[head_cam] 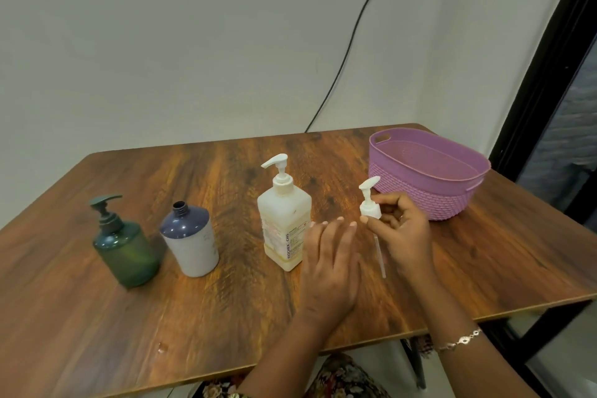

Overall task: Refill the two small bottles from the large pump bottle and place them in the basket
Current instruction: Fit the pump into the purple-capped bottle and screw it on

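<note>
The large white pump bottle (286,220) stands at the table's middle, its pump on. Left of it a small bottle with a dark blue shoulder and white body (190,241) stands with its neck uncapped. Further left a small green bottle (124,245) carries a dark pump. My right hand (399,229) pinches a detached white pump head (370,202) by its collar, its clear dip tube hanging toward the table. My left hand (329,268) hovers with straight fingers just right of the large bottle, holding nothing. The purple basket (433,200) sits at the back right with nothing visible inside.
The wooden table (226,317) ends near my body and at the right beyond the basket. A black cable (349,52) runs down the wall behind. A dark frame (549,74) stands at the far right.
</note>
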`<state>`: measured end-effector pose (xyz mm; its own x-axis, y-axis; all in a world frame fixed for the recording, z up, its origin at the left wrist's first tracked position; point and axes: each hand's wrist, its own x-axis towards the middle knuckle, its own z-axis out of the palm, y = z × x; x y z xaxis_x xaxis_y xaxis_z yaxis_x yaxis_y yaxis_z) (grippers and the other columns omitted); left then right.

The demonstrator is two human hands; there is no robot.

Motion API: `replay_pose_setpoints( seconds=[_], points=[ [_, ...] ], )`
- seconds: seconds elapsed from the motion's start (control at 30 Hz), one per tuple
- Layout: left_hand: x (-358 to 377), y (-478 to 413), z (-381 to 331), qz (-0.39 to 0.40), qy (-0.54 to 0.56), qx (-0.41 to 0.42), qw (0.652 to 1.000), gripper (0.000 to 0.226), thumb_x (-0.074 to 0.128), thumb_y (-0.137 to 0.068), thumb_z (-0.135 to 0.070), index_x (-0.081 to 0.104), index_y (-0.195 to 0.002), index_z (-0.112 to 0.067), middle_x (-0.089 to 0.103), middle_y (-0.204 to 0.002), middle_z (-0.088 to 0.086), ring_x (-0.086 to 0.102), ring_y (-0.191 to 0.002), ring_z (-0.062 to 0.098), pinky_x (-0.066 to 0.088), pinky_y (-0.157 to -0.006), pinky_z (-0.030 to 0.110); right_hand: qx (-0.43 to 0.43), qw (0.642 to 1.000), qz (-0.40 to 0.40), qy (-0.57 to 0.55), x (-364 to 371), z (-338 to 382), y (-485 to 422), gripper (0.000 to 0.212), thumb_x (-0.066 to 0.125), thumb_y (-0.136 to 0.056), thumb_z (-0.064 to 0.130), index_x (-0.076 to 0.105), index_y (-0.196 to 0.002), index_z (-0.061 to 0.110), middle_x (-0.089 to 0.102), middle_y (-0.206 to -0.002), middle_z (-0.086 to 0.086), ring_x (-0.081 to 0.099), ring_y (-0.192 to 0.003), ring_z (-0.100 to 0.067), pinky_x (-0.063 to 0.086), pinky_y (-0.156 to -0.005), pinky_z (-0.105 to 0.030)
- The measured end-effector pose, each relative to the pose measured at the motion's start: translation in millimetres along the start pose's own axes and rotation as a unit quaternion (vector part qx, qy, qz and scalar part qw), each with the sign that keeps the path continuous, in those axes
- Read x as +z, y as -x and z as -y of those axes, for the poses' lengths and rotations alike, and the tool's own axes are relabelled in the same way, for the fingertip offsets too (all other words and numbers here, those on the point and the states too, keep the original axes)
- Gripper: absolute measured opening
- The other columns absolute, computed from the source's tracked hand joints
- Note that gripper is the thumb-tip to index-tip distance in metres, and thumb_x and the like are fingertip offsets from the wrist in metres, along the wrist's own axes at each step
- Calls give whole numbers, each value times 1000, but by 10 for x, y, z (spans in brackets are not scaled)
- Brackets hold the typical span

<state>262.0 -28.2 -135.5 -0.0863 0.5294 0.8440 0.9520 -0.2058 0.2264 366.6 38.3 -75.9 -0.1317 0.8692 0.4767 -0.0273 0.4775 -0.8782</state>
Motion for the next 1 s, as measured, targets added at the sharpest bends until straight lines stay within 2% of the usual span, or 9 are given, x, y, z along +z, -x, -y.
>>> replay_pose_setpoints(
  seconds=[0.13,0.27,0.37,0.47,0.57,0.67,0.73,0.9,1.0],
  points=[
    [-257,36,163,-45,-32,-81,995,44,46,-85,-24,41,-127,-14,44,-129,7,40,-117,25,30,-105,36,-34,999,27,-30,157,175,163,36,73,-68,-4,60,-89,23,66,-91,10,64,-89,-7,52,-76,-18],
    [-535,11,410,-82,-60,-187,977,44,44,-84,-26,43,-125,-11,51,-130,18,36,-122,30,31,-101,47,-71,994,72,-49,390,342,289,36,72,-69,-5,60,-89,23,66,-90,16,63,-90,-8,50,-73,-14],
    [-706,9,631,-112,-51,-256,959,48,61,-84,-19,49,-128,-5,47,-135,20,38,-128,37,31,-103,46,-87,988,105,-78,588,440,327,33,73,-68,-8,60,-89,15,66,-91,6,63,-89,-13,53,-75,-21],
    [-867,8,857,-123,-26,-335,934,63,68,-83,-20,40,-137,-8,34,-146,15,23,-139,30,21,-111,42,-101,981,143,-87,838,535,361,35,76,-66,-3,59,-89,15,64,-93,2,62,-89,-12,53,-77,-26],
    [-985,2,1067,-130,-2,-362,923,76,69,-82,-27,29,-143,-10,23,-152,9,18,-142,24,19,-113,36,-117,976,168,-66,1111,659,391,30,73,-67,12,58,-90,23,63,-96,11,62,-93,-9,51,-78,-20],
    [-1057,-48,1261,-115,44,-399,909,86,70,-81,-32,18,-147,-14,21,-154,2,18,-142,17,14,-110,21,-129,968,187,-108,1391,760,339,32,73,-69,0,59,-89,20,64,-93,15,62,-92,-6,49,-78,-15],
    [-1076,-79,1398,-87,56,-409,907,89,70,-80,-34,16,-148,-14,22,-154,1,20,-142,16,15,-109,20,-123,964,190,-140,1573,831,255,34,71,-70,-6,58,-88,20,63,-91,14,62,-90,-6,48,-78,-16],
    [-1118,-147,1618,-41,67,-404,911,72,72,-80,-28,36,-140,-8,41,-143,6,37,-133,21,32,-109,36,-117,957,191,-181,1909,1018,-41,33,68,-75,-7,56,-90,20,62,-91,4,63,-88,-9,50,-78,-22],
    [-1136,-133,1657,-55,79,-393,914,62,73,-79,-26,45,-131,-9,49,-132,4,46,-122,18,38,-100,29,-124,958,185,-184,2062,1084,-169,31,68,-76,-4,58,-99,12,63,-94,3,63,-87,-4,50,-77,-19]
  ],
)
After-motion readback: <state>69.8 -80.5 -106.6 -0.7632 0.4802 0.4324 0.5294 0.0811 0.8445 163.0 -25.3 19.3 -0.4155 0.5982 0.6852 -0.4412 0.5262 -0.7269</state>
